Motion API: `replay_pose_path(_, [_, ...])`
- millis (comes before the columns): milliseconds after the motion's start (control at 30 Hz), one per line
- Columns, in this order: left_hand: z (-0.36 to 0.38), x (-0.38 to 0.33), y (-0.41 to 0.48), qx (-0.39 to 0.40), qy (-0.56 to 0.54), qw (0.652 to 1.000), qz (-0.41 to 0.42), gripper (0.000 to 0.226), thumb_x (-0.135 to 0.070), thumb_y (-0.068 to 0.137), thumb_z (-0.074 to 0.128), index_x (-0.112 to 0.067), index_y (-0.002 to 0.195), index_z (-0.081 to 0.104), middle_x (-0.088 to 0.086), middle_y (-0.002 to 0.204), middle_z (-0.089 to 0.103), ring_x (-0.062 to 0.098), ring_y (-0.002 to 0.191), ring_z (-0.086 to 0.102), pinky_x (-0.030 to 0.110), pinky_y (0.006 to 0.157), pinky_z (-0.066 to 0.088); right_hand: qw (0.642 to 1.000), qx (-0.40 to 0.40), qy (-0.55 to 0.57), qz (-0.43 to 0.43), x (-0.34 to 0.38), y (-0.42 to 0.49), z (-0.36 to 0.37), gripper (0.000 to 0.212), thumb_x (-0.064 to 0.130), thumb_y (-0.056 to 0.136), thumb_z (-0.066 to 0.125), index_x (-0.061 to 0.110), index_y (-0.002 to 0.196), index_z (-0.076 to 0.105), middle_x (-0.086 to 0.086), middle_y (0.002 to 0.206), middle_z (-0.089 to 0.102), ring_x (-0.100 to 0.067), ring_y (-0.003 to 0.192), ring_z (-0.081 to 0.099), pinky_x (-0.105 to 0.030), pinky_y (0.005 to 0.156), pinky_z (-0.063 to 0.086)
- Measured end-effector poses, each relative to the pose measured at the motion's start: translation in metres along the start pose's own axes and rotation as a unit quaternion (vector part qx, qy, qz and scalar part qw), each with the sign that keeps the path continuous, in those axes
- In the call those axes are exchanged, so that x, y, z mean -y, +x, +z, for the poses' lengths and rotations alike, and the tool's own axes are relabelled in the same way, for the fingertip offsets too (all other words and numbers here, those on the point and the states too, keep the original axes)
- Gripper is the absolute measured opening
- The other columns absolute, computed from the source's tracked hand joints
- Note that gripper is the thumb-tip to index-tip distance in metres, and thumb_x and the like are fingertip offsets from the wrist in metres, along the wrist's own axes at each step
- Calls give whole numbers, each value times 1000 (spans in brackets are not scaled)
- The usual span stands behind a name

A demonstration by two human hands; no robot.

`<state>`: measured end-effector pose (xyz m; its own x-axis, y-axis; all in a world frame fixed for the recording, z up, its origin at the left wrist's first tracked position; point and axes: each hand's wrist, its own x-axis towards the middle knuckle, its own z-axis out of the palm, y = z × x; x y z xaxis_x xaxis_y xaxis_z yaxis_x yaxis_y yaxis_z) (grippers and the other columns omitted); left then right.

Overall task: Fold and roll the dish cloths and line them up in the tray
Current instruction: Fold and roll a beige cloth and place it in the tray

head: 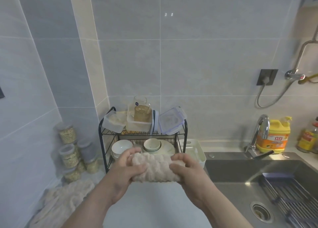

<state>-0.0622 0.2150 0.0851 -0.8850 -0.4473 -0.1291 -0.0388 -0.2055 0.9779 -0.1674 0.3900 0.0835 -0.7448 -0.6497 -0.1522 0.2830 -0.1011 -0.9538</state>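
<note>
1. My left hand and right hand each curl round one end of a beige dish cloth. The fingers wrap over the top and both hands grip it firmly, holding it above the counter.
2. Between my hands the cloth is a thick roll lying crosswise, and it looks finished.
3. The white tray stands just beyond my right hand. I see no rolls in the part of it that shows.
4. A dish rack stands beyond both hands, and the sink opens to the right of my right hand.
5. More cloths lie heaped down to the left of my left hand.
6. Risks: if either grip slackens on the way over, the outer flap could spring open and undo the roll. If I swing too far right, the roll could drop into the sink.
</note>
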Motion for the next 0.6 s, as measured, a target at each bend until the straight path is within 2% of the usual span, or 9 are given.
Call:
replay_pose_path(67, [-14,-2,3,22,25,999,-11,54,-4,58,73,-10,110,60,14,103,71,24,92,70,30,73,56,997,-25,-58,-51,-1,1,9,42,-2,79,66,26,110,60,1,99,65,-7,78,66,-12,60,49])
replay_pose_path(100, [-21,-3,4,37,42,998,-6,49,-4,62,73,-8,109,60,16,103,72,27,95,69,33,78,56,995,-27,-70,-64,-1,3,15,46,0,75,68,25,112,60,-1,104,68,-12,87,68,-15,63,51])
replay_pose_path(167, [-35,-4,7,38,77,996,16,35,-1,78,72,-10,109,58,18,105,70,31,100,66,40,86,54,992,-20,-103,-76,1,4,25,35,5,72,68,15,105,66,-8,99,72,-19,85,67,-15,63,50])
replay_pose_path(267, [-52,-9,14,49,80,995,32,27,1,87,62,-16,108,56,15,104,69,28,96,67,40,80,55,991,-19,-109,-78,-4,5,37,28,7,76,64,7,104,64,-13,98,71,-21,85,67,-20,69,52])
replay_pose_path(333, [-59,-13,18,79,46,995,39,34,-7,80,73,-17,109,57,10,104,70,23,94,69,35,74,55,994,-33,-72,-82,-9,4,44,28,1,83,62,8,110,60,-14,104,70,-28,95,69,-33,78,57])
replay_pose_path(400, [-61,-18,22,136,47,989,44,58,-17,63,86,-16,113,57,9,108,69,22,99,68,34,78,56,989,-78,-67,-103,-10,0,50,28,1,83,62,10,110,59,-15,105,70,-31,96,68,-38,78,58])
replay_pose_path(433, [-60,-17,26,163,66,983,50,66,-20,56,84,-17,116,56,8,110,69,22,103,67,35,82,55,985,-106,-70,-114,-12,-4,50,29,3,81,64,10,109,60,-16,105,69,-32,96,68,-39,78,58])
replay_pose_path(500, [-49,-17,31,187,77,977,63,65,-17,55,82,-20,115,58,5,109,70,22,105,66,39,89,53,979,-148,-62,-124,-13,-15,45,35,7,74,66,9,109,60,-17,106,69,-33,97,68,-40,81,58])
replay_pose_path(600, [-16,-9,35,220,22,974,57,58,-12,54,80,-15,109,61,9,106,71,25,104,66,41,90,51,974,-181,-33,-130,-13,-46,27,45,4,72,69,7,115,60,-17,112,68,-33,104,66,-44,89,54])
